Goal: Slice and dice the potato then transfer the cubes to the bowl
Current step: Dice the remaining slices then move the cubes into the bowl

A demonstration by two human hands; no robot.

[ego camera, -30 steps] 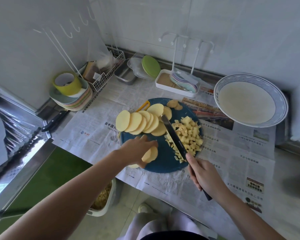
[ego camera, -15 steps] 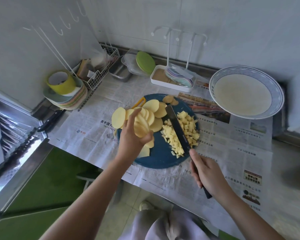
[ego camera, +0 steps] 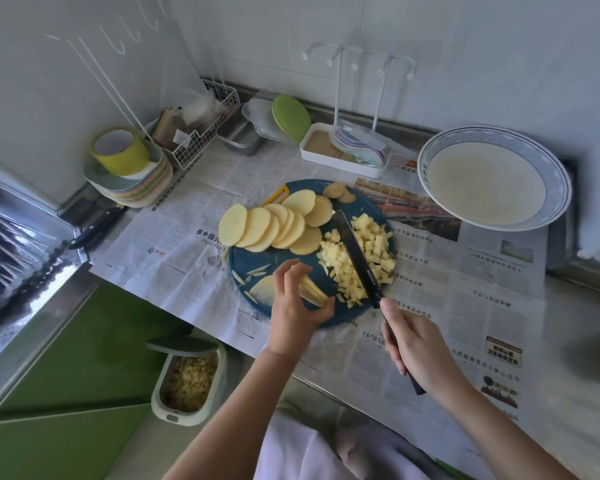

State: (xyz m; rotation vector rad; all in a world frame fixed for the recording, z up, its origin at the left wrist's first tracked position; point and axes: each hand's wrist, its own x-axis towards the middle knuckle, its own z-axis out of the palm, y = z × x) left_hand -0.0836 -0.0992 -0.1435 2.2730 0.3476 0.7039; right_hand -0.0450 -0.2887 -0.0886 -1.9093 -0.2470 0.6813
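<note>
A round blue cutting board (ego camera: 359, 206) lies on newspaper. Fanned potato slices (ego camera: 271, 226) cover its left and far part, and a heap of potato cubes (ego camera: 378, 242) sits on its right. My left hand (ego camera: 293, 306) arches over a small stack of potato strips (ego camera: 314, 292) near the board's front edge, thumb and fingers holding them. My right hand (ego camera: 420, 348) grips the black knife (ego camera: 357, 258), whose blade lies across the cubes. The blue-rimmed white bowl (ego camera: 426, 161) stands empty at the far right.
A white bin (ego camera: 187, 375) with potato scraps stands on the floor below the counter edge. Stacked plates with a yellow cup (ego camera: 122, 154), a wire basket (ego camera: 205, 129), a white rack tray (ego camera: 340, 157) and a second black knife (ego camera: 97, 223) line the back and left.
My left hand, lifted with slices beside the fan half a second ago, has come down to the board's front edge onto the strips. The knife has barely moved.
</note>
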